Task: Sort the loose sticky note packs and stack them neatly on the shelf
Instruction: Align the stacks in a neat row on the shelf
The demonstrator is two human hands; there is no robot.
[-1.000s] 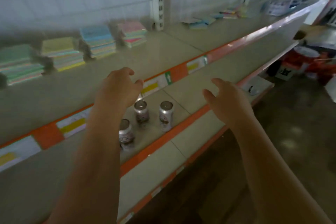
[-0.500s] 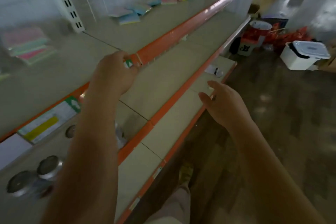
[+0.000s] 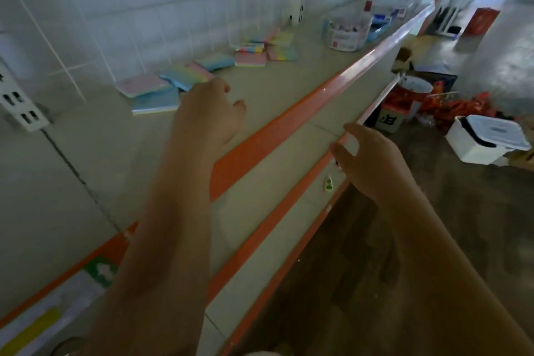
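Head view: orange-edged shelf (image 3: pixel 289 89), concrete floor (image 3: pixel 433 225)

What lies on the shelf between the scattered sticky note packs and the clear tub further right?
Head view: only bare shelf lies between the sticky note packs and the clear tub.

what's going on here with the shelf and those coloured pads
A person is reaching toward loose sticky note packs scattered on the top shelf. The left hand hovers beside the nearest packs, holding nothing. The right hand is open over the lower shelf edge. More packs lie farther along, none stacked here.
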